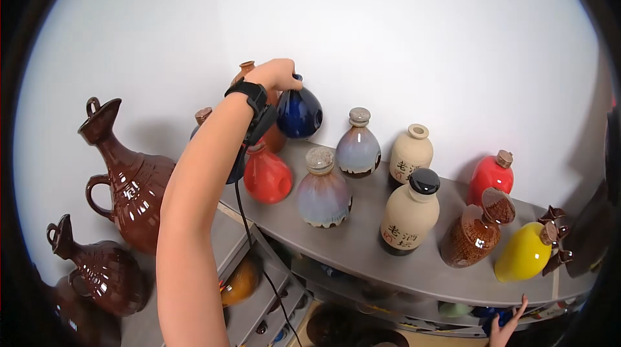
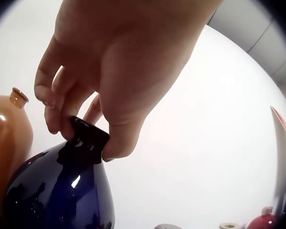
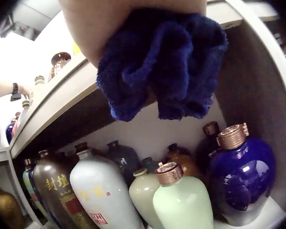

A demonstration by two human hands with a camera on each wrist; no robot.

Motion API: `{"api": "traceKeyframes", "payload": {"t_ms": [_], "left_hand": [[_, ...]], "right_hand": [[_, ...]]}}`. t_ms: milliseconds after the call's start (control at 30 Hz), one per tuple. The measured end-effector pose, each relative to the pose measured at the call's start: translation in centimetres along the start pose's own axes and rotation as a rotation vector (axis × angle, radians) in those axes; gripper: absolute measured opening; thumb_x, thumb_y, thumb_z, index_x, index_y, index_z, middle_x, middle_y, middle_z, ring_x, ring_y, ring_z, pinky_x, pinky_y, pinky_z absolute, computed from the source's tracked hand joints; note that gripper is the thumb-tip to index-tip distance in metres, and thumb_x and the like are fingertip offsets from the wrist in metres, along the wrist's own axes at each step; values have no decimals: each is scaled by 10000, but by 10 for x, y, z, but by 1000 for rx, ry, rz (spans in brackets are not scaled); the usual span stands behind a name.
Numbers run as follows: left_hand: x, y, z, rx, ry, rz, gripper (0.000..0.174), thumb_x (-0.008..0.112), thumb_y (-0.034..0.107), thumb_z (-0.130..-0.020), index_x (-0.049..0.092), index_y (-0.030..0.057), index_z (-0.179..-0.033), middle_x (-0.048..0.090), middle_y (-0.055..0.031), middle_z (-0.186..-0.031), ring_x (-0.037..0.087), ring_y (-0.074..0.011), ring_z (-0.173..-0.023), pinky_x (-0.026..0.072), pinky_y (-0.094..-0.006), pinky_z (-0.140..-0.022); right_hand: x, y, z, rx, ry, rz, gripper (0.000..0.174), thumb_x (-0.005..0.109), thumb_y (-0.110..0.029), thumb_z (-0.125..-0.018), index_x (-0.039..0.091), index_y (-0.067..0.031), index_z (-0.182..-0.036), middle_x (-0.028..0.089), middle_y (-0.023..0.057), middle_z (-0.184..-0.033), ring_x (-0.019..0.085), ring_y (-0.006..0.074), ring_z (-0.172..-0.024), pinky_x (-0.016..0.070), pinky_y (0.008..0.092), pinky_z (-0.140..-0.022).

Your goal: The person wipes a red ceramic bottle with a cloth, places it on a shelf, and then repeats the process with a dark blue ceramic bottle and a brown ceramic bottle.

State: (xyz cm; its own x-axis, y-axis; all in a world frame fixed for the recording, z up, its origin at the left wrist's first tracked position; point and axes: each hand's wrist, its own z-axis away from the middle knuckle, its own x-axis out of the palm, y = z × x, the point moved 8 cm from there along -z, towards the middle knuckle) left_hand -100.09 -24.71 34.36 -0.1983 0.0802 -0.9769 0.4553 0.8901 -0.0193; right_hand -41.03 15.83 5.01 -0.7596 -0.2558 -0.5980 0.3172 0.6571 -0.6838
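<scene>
My left hand (image 1: 277, 74) grips a glossy dark blue bottle (image 1: 299, 115) by its short neck at the back of the top shelf. In the left wrist view, thumb and fingers (image 2: 121, 140) pinch the dark rim from both sides. An orange-brown bottle (image 2: 7, 138) stands right behind it, and a red round bottle (image 1: 268, 179) sits in front. Low at the right, my right hand (image 1: 506, 331) holds a crumpled dark blue cloth (image 3: 157, 67) by the shelf's front edge. The cloth hides most of that hand's fingers in the right wrist view.
Glazed bottles (image 1: 323, 198) and cream jars (image 1: 411, 217) line the grey shelf (image 1: 343, 250). Brown ewers (image 1: 129, 185) stand at left. A lower compartment holds several bottles, among them a pale green one (image 3: 183, 202). A black cable (image 1: 242, 217) hangs from my left wrist.
</scene>
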Motion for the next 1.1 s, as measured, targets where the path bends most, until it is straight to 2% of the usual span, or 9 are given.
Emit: {"api": "traceKeyframes", "payload": {"t_ms": [100,233,267,367,567,667,867,967,1100], "left_hand": [[26,0,-8,46,-51,-29,410,643,288,-733,656,-66,-939,668,-224,-861,650,-341,-814,515,-399,-745],[51,0,-12,49,-195,-144,379,655,236,-740,633,-43,-995,661,-215,-967,642,-335,-895,516,-401,-778],[51,0,-10,73,-148,-102,413,656,207,-738,602,-17,-1080,648,-210,-1026,632,-329,-939,512,-394,-811],[72,-9,-22,109,-194,-111,473,648,189,-741,559,1,-1167,637,-209,-1063,625,-325,-965,509,-389,-824],[83,-3,-16,59,-260,-130,391,636,213,-760,613,-45,-1053,655,-216,-1000,644,-326,-924,520,-398,-772],[87,-10,-12,-78,-343,-88,378,639,233,-770,628,-63,-1005,661,-219,-969,648,-335,-907,522,-410,-759],[94,-4,-16,-24,-352,-169,426,652,243,-790,595,-49,-1095,647,-215,-1035,634,-335,-961,516,-417,-800],[100,-6,-18,-24,-355,-218,446,646,243,-810,565,-32,-1151,629,-210,-1093,618,-332,-1010,506,-421,-836],[96,-2,-15,-35,-316,-228,455,649,253,-825,551,-22,-1174,617,-200,-1129,597,-338,-1052,496,-427,-864]], "right_hand": [[2,2,-2,45,-55,91,881,677,-138,-796,101,23,-1442,365,292,-1382,392,408,-1262,332,388,-1028],[2,6,-1,115,-20,138,861,678,-158,-793,139,4,-1444,452,312,-1296,499,406,-1159,416,388,-937],[2,4,-2,100,-11,151,860,677,-161,-795,139,3,-1445,460,305,-1291,512,404,-1141,424,388,-924],[3,1,-2,56,17,188,857,673,-171,-800,138,-2,-1447,487,284,-1278,551,396,-1086,446,389,-886],[5,0,-2,91,5,146,835,655,-164,-820,129,-2,-1447,479,269,-1296,548,384,-1089,440,383,-897],[6,-9,-4,-5,32,165,825,645,-154,-828,123,-10,-1450,480,269,-1296,557,373,-1077,445,380,-886],[5,8,0,116,18,169,830,650,-149,-829,120,-28,-1456,504,273,-1262,586,357,-1017,463,383,-838],[5,-7,-2,-16,36,188,838,652,-160,-832,112,-28,-1458,546,287,-1185,602,363,-950,473,381,-804],[6,13,0,88,4,183,860,658,-169,-827,93,-17,-1457,565,304,-1122,604,375,-907,476,379,-780]]}}
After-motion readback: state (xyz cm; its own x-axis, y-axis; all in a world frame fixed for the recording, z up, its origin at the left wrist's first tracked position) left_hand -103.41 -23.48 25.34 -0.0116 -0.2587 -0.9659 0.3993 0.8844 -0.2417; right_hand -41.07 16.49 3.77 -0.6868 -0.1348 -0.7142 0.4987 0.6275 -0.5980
